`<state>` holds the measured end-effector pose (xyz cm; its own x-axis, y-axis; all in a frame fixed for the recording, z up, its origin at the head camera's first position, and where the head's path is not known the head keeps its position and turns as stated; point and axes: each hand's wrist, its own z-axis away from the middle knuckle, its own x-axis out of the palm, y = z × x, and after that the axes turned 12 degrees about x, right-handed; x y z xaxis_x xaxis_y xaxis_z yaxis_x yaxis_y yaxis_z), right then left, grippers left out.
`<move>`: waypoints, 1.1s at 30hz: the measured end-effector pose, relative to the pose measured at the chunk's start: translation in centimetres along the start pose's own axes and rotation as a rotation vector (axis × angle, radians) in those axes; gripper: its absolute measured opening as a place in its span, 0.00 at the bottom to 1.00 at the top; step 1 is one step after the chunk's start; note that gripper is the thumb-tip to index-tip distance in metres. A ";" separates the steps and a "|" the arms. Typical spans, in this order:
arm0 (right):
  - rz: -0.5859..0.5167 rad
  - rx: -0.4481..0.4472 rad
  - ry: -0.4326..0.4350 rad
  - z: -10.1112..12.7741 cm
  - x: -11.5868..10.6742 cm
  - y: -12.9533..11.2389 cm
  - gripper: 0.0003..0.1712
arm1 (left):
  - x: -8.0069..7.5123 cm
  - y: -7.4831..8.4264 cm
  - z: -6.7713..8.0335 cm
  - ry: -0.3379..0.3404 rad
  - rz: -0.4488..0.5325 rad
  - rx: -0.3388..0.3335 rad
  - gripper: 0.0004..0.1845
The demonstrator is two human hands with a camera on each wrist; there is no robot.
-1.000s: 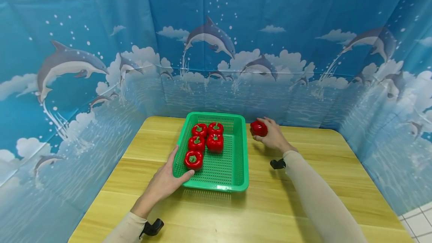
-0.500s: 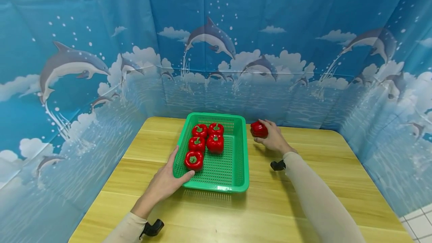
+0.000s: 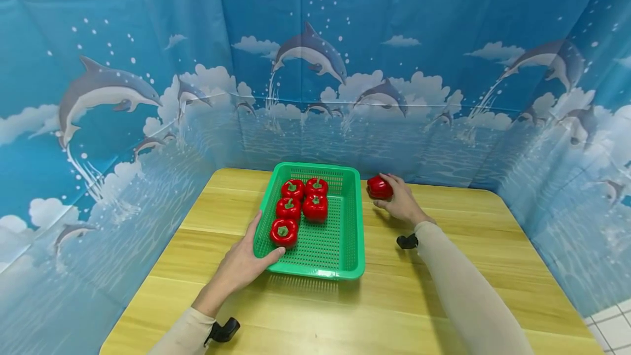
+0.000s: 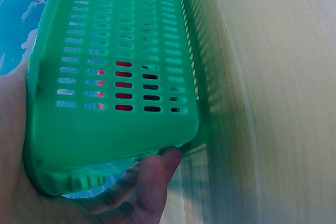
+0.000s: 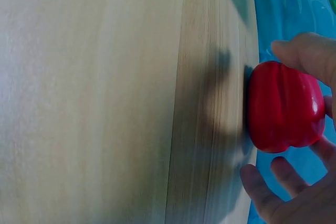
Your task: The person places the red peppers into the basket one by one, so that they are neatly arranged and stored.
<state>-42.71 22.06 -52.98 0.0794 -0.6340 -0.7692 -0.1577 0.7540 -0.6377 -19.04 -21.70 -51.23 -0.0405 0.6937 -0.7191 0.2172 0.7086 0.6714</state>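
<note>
A green perforated plastic basket (image 3: 325,242) sits on the table, several red bell peppers (image 3: 283,233) grouped in its left half with their stems up. My left hand (image 3: 239,264) grips the basket's near left corner, thumb over the rim. From the left wrist view, its fingers (image 4: 151,184) curl under the outer wall. Beyond the basket's right side, my right hand (image 3: 404,201) holds another red bell pepper (image 3: 378,187) between thumb and fingers near the table's far edge. The right wrist view shows this pepper (image 5: 286,107) on its side, close to the wood.
The pale wooden table (image 3: 443,267) reaches back to a blue dolphin-print curtain (image 3: 315,125), which hangs around its far and side edges. Black wrist devices sit at the left cuff (image 3: 224,330) and the right cuff (image 3: 406,241). White floor tiles (image 3: 608,325) show at lower right.
Both hands stay nearly in place. The pepper in my right hand has turned slightly. The head view has shifted a little.
</note>
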 end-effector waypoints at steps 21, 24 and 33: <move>-0.081 0.046 0.010 0.0 0.7 0.1 0.37 | 0.2 -0.3 -0.1 0.011 0.006 0.012 0.64; -0.088 0.048 0.020 0.0 0.8 0.2 0.32 | 0.3 -0.4 -0.1 0.010 0.003 0.011 0.64; -0.098 0.111 0.017 -0.3 1.0 0.2 0.49 | 0.1 -0.1 0.0 0.005 0.005 0.000 0.64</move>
<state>-42.92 21.51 -53.86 0.0722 -0.7079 -0.7026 -0.0397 0.7019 -0.7112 -19.07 -21.69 -51.39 -0.0446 0.6976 -0.7151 0.2170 0.7055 0.6747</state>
